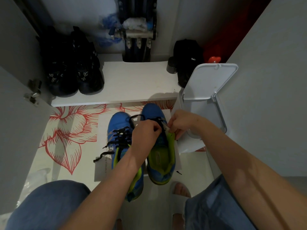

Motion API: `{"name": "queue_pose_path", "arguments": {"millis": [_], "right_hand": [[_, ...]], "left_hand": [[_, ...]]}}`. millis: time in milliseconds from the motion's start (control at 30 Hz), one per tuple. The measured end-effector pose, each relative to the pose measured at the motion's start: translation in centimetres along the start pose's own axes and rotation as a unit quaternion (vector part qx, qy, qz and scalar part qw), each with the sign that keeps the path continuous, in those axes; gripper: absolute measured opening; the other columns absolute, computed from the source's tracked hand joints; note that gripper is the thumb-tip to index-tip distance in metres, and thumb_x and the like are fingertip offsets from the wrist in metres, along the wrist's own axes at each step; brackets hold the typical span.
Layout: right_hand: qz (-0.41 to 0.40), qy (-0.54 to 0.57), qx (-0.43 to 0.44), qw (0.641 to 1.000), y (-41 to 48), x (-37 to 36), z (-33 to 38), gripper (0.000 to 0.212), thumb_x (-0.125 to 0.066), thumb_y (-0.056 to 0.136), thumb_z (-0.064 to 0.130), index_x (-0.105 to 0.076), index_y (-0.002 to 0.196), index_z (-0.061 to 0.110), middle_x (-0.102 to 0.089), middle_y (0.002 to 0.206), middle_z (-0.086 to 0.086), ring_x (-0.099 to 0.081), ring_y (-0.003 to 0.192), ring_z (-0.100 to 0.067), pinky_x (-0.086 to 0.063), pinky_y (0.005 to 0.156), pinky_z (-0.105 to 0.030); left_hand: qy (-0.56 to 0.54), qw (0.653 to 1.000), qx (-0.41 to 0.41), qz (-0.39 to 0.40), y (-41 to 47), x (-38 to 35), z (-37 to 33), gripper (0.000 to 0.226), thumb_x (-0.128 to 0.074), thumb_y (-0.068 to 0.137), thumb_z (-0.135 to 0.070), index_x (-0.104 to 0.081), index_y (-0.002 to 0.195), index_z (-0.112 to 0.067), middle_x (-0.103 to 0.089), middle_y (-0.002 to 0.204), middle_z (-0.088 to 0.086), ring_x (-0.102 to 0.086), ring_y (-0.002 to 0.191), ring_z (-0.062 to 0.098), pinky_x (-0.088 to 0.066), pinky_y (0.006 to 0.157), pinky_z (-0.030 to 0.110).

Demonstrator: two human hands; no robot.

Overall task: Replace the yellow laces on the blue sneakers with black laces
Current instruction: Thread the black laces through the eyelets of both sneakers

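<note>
Blue fabric sneaker with lime lining (116,123), at the left of the view, stands on the floor fully threaded with a flat black lace (121,136), ends loose. The left hand (146,131) is curled and pinches the second black lace (156,119) over the matching right-side sneaker (151,110), which stands just beside the first. The right hand (181,122) pinches the same lace near the tongue. No yellow lace is in view. Risk: uneven pull may twist the flat lace or leave unequal ends.

Print on the paper sheet (100,170) and white marks on the black shoes (84,75) are too blurred to read
</note>
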State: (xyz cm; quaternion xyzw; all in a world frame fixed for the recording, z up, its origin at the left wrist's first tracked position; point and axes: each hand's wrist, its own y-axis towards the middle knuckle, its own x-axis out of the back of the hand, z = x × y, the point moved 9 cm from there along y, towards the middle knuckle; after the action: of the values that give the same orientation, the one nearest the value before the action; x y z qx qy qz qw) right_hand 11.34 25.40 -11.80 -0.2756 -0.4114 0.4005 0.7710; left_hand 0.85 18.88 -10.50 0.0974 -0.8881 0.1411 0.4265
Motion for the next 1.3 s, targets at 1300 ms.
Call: {"name": "queue_pose_path", "arguments": {"millis": [1300], "right_hand": [[-0.005, 0.069, -0.021, 0.997, 0.4, 0.0, -1.0, 0.033, -0.059, 0.093, 0.019, -0.06, 0.109, -0.01, -0.062, 0.078, -0.013, -0.061, 0.065, -0.018, -0.056, 0.065, -0.03]], "left_hand": [[-0.029, 0.997, -0.003, -0.067, -0.5, -0.6, -0.7, 0.018, -0.059, 0.09, -0.022, -0.072, 0.101, -0.019, -0.07, 0.102, 0.002, -0.061, 0.097, 0.02, -0.048, 0.081, 0.034]]}}
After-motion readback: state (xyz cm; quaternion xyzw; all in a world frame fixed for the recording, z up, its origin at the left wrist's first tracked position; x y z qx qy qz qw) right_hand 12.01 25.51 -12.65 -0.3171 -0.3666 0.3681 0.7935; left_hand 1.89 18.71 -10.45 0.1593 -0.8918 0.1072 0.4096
